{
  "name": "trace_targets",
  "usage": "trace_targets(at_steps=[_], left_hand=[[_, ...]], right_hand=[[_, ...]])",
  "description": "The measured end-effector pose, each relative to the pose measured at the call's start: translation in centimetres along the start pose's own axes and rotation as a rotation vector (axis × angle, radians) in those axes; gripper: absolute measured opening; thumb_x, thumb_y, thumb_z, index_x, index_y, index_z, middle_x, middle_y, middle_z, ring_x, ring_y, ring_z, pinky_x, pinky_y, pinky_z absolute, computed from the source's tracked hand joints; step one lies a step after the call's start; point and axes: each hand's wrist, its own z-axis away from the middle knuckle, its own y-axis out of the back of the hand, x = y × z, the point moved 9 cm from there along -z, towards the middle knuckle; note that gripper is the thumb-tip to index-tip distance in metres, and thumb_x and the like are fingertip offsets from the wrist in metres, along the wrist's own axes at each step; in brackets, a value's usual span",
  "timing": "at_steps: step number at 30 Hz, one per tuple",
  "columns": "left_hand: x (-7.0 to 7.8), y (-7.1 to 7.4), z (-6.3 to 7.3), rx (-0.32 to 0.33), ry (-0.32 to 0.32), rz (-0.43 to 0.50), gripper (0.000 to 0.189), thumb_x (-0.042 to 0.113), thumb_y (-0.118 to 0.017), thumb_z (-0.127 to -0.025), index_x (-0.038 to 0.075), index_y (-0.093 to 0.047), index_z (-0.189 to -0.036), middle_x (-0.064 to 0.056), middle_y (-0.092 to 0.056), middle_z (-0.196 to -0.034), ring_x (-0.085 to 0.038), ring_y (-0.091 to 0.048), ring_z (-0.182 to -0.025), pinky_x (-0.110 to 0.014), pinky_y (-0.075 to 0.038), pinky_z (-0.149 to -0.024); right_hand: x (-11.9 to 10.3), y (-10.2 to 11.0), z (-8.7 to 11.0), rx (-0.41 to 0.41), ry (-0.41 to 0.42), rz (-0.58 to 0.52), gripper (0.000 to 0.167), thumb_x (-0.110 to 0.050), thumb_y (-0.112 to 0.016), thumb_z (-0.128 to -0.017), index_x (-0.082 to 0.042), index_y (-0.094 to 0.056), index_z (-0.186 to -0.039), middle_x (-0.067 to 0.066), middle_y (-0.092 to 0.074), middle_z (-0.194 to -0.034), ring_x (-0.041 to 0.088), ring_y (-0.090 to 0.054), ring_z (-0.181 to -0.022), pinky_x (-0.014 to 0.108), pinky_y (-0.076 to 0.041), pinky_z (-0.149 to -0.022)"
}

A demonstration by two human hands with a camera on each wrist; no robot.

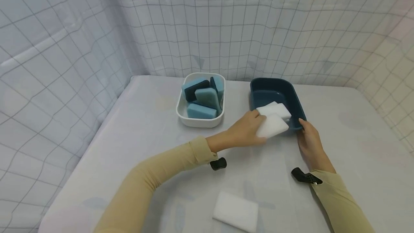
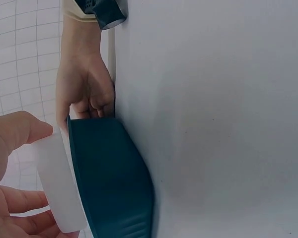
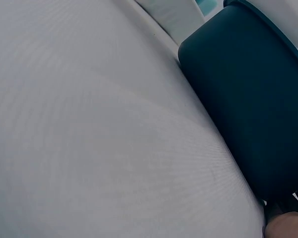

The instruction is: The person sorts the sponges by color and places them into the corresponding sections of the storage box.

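My left hand pinches a white sponge above the near side of a dark blue bin. More white sponge pieces lie just behind the held one, at the bin's near end; part of them is hidden. In the left wrist view, the thumb and fingers sit on opposite edges of the white block, beside the bin's wall. My right hand grips the bin's near right corner by the rim. The right wrist view shows mostly the bin's outer wall.
A white bin holding several blue sponges with dark scouring sides stands left of the dark one. Another white sponge lies flat near the table's front. Grid-patterned cloth hangs behind and at both sides.
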Motion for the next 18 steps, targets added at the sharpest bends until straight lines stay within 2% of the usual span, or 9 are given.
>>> trace_targets(at_steps=[10,18], left_hand=[[-0.2,0.2,-1.2,0.036,-0.012,-0.011,0.057,0.032,-0.063,-0.084,0.004,-0.048,-0.132,-0.011,-0.052,-0.121,-0.019,-0.049,-0.102,-0.023,-0.044,-0.082],[-0.1,0.1,-2.1,0.005,0.000,-0.024,0.055,0.032,-0.062,-0.085,0.004,-0.049,-0.131,-0.011,-0.053,-0.121,-0.018,-0.048,-0.101,-0.022,-0.044,-0.079]], right_hand=[[-0.1,0.0,0.0,-0.003,0.012,0.026,0.072,-0.033,-0.036,-0.101,-0.011,0.012,-0.150,-0.005,0.019,-0.158,0.009,0.011,-0.146,0.025,0.000,-0.119],[0.1,0.1,0.0,0.007,-0.006,0.018,0.073,-0.034,-0.037,-0.101,-0.012,0.011,-0.151,-0.007,0.018,-0.158,0.008,0.011,-0.146,0.024,0.000,-0.120]])
